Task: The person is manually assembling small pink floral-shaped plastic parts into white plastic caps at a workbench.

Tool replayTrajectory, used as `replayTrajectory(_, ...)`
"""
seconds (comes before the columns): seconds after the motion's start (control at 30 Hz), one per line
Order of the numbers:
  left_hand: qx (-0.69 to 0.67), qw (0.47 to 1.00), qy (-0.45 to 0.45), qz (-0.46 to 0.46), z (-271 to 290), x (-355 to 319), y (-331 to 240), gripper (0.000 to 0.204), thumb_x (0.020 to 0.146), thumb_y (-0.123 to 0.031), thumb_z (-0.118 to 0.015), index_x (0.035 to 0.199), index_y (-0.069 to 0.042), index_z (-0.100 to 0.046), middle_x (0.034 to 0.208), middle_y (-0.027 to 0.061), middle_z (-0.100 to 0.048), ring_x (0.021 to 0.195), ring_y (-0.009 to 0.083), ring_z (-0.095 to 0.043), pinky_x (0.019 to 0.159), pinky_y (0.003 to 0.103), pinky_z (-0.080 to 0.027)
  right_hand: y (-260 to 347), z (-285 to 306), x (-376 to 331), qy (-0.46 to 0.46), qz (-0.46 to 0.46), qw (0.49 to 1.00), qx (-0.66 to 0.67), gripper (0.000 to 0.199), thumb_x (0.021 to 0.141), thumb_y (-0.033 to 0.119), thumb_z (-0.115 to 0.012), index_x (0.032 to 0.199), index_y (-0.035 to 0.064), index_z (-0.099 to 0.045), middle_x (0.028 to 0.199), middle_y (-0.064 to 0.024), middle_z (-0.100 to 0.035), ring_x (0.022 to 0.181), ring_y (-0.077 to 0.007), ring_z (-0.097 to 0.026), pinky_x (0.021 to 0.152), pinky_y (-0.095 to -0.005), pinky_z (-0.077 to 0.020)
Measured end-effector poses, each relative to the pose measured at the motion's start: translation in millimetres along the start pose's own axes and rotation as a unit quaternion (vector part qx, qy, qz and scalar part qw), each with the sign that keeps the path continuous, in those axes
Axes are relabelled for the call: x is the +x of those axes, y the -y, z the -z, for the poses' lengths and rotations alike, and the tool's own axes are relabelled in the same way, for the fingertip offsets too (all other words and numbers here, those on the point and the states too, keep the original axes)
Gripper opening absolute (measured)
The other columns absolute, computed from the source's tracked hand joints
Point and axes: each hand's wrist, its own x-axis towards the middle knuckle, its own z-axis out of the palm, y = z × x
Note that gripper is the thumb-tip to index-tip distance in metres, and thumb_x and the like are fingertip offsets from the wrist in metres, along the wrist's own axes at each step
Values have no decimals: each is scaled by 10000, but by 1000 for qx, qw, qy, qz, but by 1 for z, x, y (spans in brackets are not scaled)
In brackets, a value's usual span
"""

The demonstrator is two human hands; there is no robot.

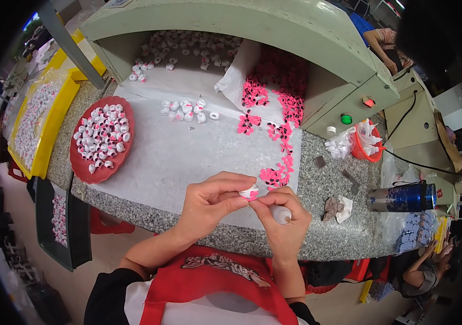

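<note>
My left hand (pixel 205 199) pinches a small white rounded piece (pixel 248 191) between thumb and fingertips, above the front of the white paper sheet (pixel 160 157). Against its lower side sits a bit of pink (pixel 252 198), which the fingertips of my right hand (pixel 286 230) touch. Tucked in the curled fingers of that right hand is a small translucent squeeze bottle (pixel 280 214) with a thin nozzle. Just beyond the hands lie loose pink-and-black flat pieces (pixel 277 174). Several white rounded pieces (pixel 187 111) rest farther back on the paper.
A red plate (pixel 94 176) heaped with white-and-pink pieces stands at left, near a yellow tray (pixel 52 138). The pale green metal housing (pixel 231 21) overhangs the back. On the right are a red cup (pixel 369 149), crumpled tissue (pixel 343 210) and a blue flask (pixel 404 197). Other people sit at right.
</note>
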Motion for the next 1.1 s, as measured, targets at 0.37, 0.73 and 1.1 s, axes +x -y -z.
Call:
replayTrajectory(0.37, -11, 1000, -10, -21, 0, -6, 3, 261, 775, 112, -518, 1026, 51, -554, 1105, 173, -513, 1003, 210, -529, 859, 293, -459, -2, -2, 0, 12, 9, 1000, 10, 152, 621, -64, -698, 700, -7, -582, 724, -40, -550, 686, -110, -512, 618, -224, -400)
replayTrajectory(0.73, 20, 998, -27, -50, -8, -9, 4, 225, 791, 101, -503, 1004, 43, -550, 1063, 173, -533, 974, 208, -541, 829, 296, -460, -4, 2, 0, 42, 21, 999, 25, 205, 621, -96, -672, 803, -9, -635, 720, -42, -548, 648, -88, -510, 547, -195, -387)
replayTrajectory(1.1, 49, 997, -29, -59, -10, -11, 5, 230, 794, 107, -491, 1003, 35, -556, 1082, 149, -519, 999, 202, -529, 838, 278, -464, -5, 2, 0, 44, 1, 999, 28, 180, 618, -86, -676, 775, -13, -632, 715, -43, -555, 644, -88, -516, 540, -193, -390)
